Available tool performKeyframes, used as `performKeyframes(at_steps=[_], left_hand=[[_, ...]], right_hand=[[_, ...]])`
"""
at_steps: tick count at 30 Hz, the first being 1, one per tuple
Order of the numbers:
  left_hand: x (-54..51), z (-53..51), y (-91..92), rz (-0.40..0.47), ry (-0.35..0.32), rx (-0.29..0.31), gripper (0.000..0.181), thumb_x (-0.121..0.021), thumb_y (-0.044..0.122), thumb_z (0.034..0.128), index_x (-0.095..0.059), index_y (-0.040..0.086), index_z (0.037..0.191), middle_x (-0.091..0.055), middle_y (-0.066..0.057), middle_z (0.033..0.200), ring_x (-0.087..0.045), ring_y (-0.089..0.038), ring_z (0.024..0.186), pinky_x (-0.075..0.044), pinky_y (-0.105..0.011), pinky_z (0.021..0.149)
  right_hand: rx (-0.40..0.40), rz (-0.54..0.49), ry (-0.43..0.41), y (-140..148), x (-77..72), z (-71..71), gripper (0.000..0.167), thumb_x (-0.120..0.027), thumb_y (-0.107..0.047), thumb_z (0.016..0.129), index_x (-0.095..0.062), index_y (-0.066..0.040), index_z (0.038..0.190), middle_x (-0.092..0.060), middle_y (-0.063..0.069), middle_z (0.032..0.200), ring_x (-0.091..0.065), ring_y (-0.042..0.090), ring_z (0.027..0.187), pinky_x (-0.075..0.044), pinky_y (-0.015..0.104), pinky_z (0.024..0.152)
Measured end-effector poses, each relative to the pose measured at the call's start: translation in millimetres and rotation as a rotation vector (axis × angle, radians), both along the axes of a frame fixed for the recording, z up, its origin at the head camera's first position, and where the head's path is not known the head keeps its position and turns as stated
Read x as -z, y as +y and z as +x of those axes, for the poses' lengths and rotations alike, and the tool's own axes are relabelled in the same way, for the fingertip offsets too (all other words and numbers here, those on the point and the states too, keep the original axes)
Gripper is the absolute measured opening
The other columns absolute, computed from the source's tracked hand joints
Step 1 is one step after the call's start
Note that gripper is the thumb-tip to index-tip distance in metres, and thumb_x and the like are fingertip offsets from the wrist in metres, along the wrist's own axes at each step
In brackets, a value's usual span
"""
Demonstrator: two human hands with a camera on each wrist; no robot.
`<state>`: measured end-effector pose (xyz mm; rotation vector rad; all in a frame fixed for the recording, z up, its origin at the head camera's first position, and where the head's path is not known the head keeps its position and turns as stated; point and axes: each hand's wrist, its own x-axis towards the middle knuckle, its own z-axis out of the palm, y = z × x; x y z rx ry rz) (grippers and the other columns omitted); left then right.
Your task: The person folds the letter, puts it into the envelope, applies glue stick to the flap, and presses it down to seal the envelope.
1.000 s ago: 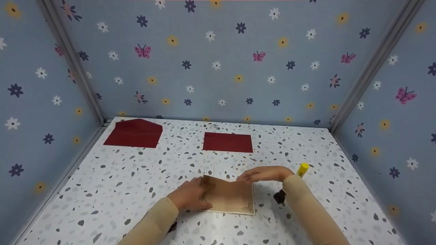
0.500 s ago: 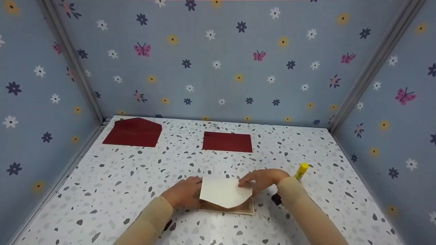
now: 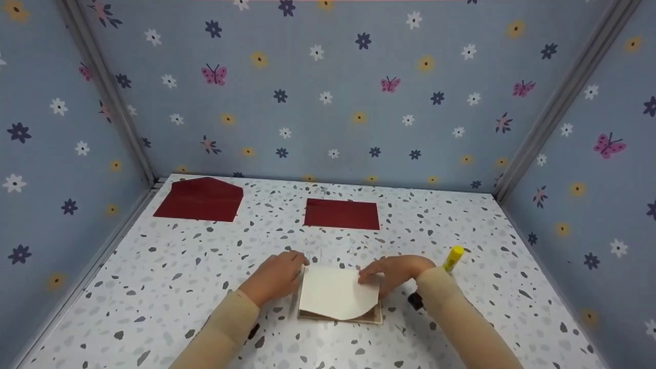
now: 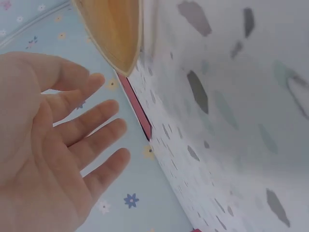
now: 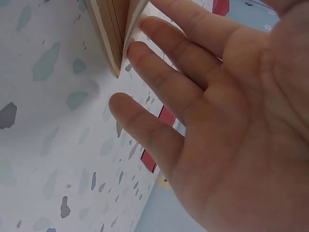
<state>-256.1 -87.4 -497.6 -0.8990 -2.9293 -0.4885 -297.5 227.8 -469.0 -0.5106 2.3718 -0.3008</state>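
Observation:
A small booklet (image 3: 353, 320) lies near the table's front, its cream leaf (image 3: 335, 292) turned over the tan inside with the front edge lifted. My left hand (image 3: 277, 275) is at the booklet's back left corner; the left wrist view shows this hand (image 4: 58, 130) with fingers relaxed and apart, beside the booklet's bowed tan page (image 4: 113, 29). My right hand (image 3: 397, 272) touches the leaf's right side, and in the right wrist view its extended fingertips (image 5: 137, 50) rest against the booklet's edge (image 5: 107, 41).
A red envelope with its flap up (image 3: 200, 200) lies at the back left, and a red rectangle (image 3: 342, 213) at the back middle. A yellow tube (image 3: 453, 258) stands right of my right wrist. Flower-patterned panels (image 3: 333, 77) enclose the table (image 3: 435, 225) at back and sides.
The leaf has come over from the back, covering the tan inside, and its front edge has sunk lower. My left hand has moved back along the left side; my right hand has shifted slightly forward.

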Motion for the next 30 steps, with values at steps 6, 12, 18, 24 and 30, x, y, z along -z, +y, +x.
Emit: performKeyframes(at_steps=[6, 12, 18, 24, 30], left_hand=[[4.5, 0.4, 25.3, -0.086, -0.044, 0.085, 0.038, -0.048, 0.018, 0.1013, -0.059, 0.004, 0.135, -0.057, -0.012, 0.139, -0.051, -0.031, 0.131, -0.038, -0.045, 0.11], [14.1, 2.7, 45.7, -0.192, -0.2, 0.083, 0.052, -0.052, 0.027, 0.1021, -0.046, 0.009, 0.15, -0.041, -0.007, 0.156, -0.037, -0.027, 0.143, -0.03, -0.041, 0.116], [15.1, 2.3, 51.7, -0.194, -0.236, 0.051, 0.059, -0.059, 0.029, 0.0983, -0.042, 0.017, 0.154, -0.035, 0.001, 0.16, -0.033, -0.024, 0.145, -0.027, -0.042, 0.117], [14.0, 0.1, 56.1, -0.186, -0.218, 0.044, 0.064, -0.065, 0.03, 0.0923, -0.046, 0.018, 0.152, -0.042, -0.002, 0.155, -0.039, -0.027, 0.141, -0.031, -0.044, 0.115], [14.6, -1.0, 59.0, -0.216, -0.18, 0.046, 0.065, -0.065, 0.034, 0.0917, -0.046, 0.017, 0.151, -0.045, -0.003, 0.152, -0.041, -0.028, 0.138, -0.034, -0.046, 0.113]], right_hand=[[-0.028, -0.004, 0.004, 0, -1.6, 0.2, 0.064, -0.074, -0.006, 0.082, -0.064, -0.046, 0.131, -0.048, -0.012, 0.149, -0.035, 0.024, 0.143, -0.031, 0.056, 0.112], [-0.01, 0.0, -0.006, 0, 0.7, 0.9, 0.059, -0.072, -0.009, 0.085, -0.064, -0.047, 0.13, -0.048, -0.012, 0.149, -0.035, 0.024, 0.143, -0.028, 0.059, 0.113], [0.029, -0.022, 0.036, -4, 2.3, 3.9, 0.043, -0.07, -0.025, 0.091, -0.064, -0.046, 0.129, -0.053, -0.011, 0.144, -0.039, 0.025, 0.14, -0.03, 0.06, 0.111], [-0.036, -0.043, 0.195, -17, 11.1, 9.4, 0.041, -0.066, -0.024, 0.095, -0.064, -0.031, 0.135, -0.058, -0.002, 0.131, -0.053, 0.024, 0.125, -0.044, 0.05, 0.103], [-0.185, 0.022, 0.443, -29, 26.5, 16.0, 0.048, -0.064, -0.02, 0.097, -0.058, -0.029, 0.143, -0.056, 0.003, 0.124, -0.058, 0.022, 0.111, -0.053, 0.039, 0.091]])
